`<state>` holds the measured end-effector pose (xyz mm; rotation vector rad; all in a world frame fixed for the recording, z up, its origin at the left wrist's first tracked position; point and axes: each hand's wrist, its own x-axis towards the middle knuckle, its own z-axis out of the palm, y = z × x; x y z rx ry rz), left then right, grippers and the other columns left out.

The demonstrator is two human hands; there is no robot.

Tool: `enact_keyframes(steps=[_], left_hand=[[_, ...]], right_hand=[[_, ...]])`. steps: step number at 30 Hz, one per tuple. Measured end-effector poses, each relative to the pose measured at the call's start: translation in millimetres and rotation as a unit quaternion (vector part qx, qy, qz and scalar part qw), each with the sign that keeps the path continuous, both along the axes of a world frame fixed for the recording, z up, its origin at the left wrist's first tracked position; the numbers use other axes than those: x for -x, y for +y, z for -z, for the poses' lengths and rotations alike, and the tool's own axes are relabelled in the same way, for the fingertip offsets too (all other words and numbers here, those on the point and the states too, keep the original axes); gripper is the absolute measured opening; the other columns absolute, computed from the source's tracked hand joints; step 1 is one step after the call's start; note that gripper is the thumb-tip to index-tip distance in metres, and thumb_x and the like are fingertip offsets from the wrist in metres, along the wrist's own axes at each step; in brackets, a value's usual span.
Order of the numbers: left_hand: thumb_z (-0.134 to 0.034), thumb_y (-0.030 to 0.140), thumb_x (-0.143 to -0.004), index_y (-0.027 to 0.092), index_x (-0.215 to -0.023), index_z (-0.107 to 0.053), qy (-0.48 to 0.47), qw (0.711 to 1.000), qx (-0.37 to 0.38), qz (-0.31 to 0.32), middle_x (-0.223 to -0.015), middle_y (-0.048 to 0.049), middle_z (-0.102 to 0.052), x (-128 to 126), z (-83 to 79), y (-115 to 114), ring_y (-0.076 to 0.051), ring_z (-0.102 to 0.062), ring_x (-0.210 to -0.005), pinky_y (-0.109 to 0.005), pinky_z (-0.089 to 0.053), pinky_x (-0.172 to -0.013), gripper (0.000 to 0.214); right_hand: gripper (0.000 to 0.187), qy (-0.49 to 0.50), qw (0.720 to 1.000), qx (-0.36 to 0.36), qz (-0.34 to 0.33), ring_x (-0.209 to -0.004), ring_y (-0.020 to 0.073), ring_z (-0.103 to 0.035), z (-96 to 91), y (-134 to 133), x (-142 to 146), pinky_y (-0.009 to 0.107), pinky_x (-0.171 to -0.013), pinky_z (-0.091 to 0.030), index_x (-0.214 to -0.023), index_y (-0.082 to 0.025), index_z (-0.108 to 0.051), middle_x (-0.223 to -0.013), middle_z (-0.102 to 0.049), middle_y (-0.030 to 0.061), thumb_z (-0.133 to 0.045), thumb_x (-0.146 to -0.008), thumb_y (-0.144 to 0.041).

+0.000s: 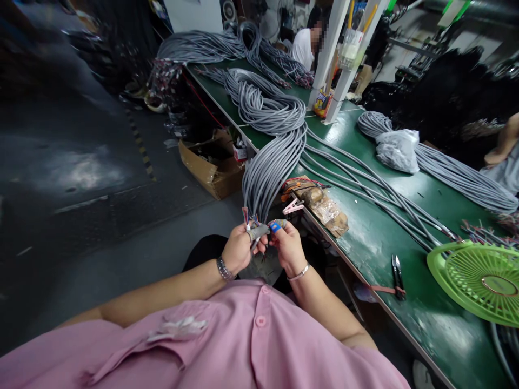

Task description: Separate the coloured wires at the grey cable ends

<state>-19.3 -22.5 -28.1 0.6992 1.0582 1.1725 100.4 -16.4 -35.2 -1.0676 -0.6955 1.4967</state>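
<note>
Green workbench (405, 237) heaped with grey cables (271, 124) beside dark floor (81, 162).

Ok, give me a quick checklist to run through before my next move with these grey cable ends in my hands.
1. Grip: left hand closed around the cable ends: ok.
2. Right hand fingertips at the same ends; what exactly they pinch: cannot tell.
3. Coloured wires showing beyond the grey jacket: ok.
4. Blue tape on a right-hand finger is in place: ok.
5. Bundle hangs off the table edge towards the hands; free of tangles: cannot tell.
6. Cutters lie on the table to the right, probably a stretch away: ok.
</note>
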Motion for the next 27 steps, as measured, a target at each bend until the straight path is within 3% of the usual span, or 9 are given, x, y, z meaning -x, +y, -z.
enact_keyframes(steps=[3,6,11,17,20,23,27], left_hand=[[-0.073,0.030,-0.065,0.015,-0.069,-0.056,0.011,1.000,0.001,0.022,-0.052,-0.0007,-0.063,-1,0.4,0,-0.010,-0.052,-0.036,-0.019,-0.028,-0.034,0.022],[-0.073,0.028,-0.064,0.016,-0.067,-0.055,0.038,0.998,0.001,0.049,-0.052,-0.0011,-0.063,-1,0.3,-1,-0.010,-0.051,-0.035,-0.019,-0.027,-0.033,0.022],[-0.071,0.032,-0.066,0.016,-0.065,-0.053,0.036,0.999,0.000,0.017,-0.049,-0.0004,-0.061,1,0.8,1,-0.010,-0.052,-0.035,-0.019,-0.028,-0.033,0.024],[-0.069,0.029,-0.067,0.016,-0.064,-0.054,0.024,1.000,-0.001,0.007,-0.050,-0.0005,-0.062,4,7.5,3,-0.010,-0.052,-0.036,-0.019,-0.028,-0.033,0.020],[-0.066,0.027,-0.066,0.016,-0.063,-0.054,0.021,1.000,-0.003,0.005,-0.050,-0.0007,-0.061,5,7.8,2,-0.010,-0.051,-0.035,-0.019,-0.028,-0.034,0.017],[-0.064,0.025,-0.064,0.016,-0.062,-0.054,0.014,1.000,0.000,-0.003,-0.050,-0.0011,-0.061,7,4.9,1,-0.010,-0.050,-0.035,-0.019,-0.028,-0.034,0.014],[-0.066,0.025,-0.063,0.016,-0.062,-0.053,0.010,1.000,0.004,-0.010,-0.048,-0.0009,-0.060,7,1.1,-1,-0.010,-0.050,-0.034,-0.019,-0.028,-0.034,0.016]], right_hand=[[0.022,0.047,0.999,0.007,-0.010,-0.043,0.0066,-0.042,-5.6,2,1,0.020,-0.043,-0.032,-0.070,-0.018,-0.059,-0.049,-0.047,-0.0076,-0.076,-0.067,-0.033],[0.023,-0.005,0.999,-0.020,-0.026,-0.044,0.0076,-0.044,-11.4,4,-1,0.020,-0.043,-0.032,-0.070,-0.018,-0.061,-0.051,-0.052,-0.0055,-0.077,-0.066,-0.034],[0.024,-0.070,0.997,-0.036,0.014,-0.049,0.0074,-0.045,-8.7,3,0,0.020,-0.045,-0.034,-0.075,-0.017,-0.061,-0.057,-0.056,-0.0051,-0.073,-0.069,-0.037],[0.025,-0.020,1.000,-0.001,0.020,-0.046,0.0056,-0.038,-2.7,3,2,0.019,-0.044,-0.031,-0.071,-0.018,-0.057,-0.052,-0.048,-0.0088,-0.073,-0.069,-0.037],[0.029,0.024,1.000,0.013,0.003,-0.046,0.0056,-0.039,-0.4,3,-1,0.019,-0.044,-0.035,-0.071,-0.018,-0.057,-0.053,-0.046,-0.0086,-0.073,-0.071,-0.042],[0.035,0.051,0.998,0.016,-0.011,-0.050,0.0060,-0.045,2.0,1,-8,0.019,-0.047,-0.042,-0.075,-0.018,-0.060,-0.062,-0.054,-0.0051,-0.073,-0.071,-0.051],[0.037,0.050,0.998,0.014,-0.045,-0.053,0.0064,-0.050,3.3,-4,-13,0.020,-0.051,-0.047,-0.080,-0.017,-0.063,-0.066,-0.059,-0.0035,-0.079,-0.066,-0.047]])
